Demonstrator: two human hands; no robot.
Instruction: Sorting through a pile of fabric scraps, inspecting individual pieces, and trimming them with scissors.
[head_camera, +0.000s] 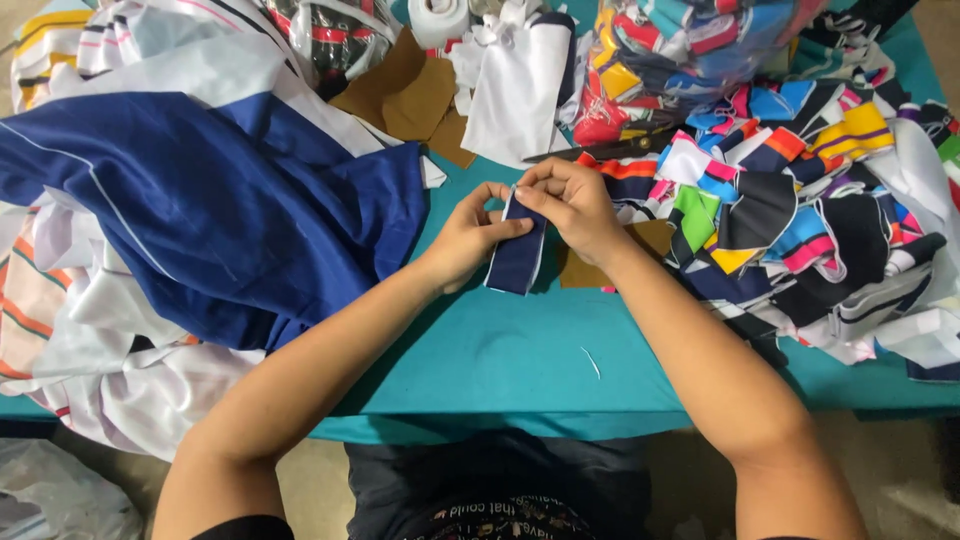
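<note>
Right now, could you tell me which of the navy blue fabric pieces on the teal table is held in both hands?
The small navy blue strip with white edging, pinched between the left hand and right hand; the large navy blue garment lies untouched at left.

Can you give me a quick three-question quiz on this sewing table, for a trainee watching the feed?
1. True or false: both hands grip the same small navy fabric piece.
2. Which side of the teal table holds the heap of multicoloured fabric scraps: the person's left or right?
3. Pick one. The large blue cloth lies: A) on the floor, B) on the table by the left hand, C) under the right hand.

Key: 1 true; 2 right; 3 B.
</note>
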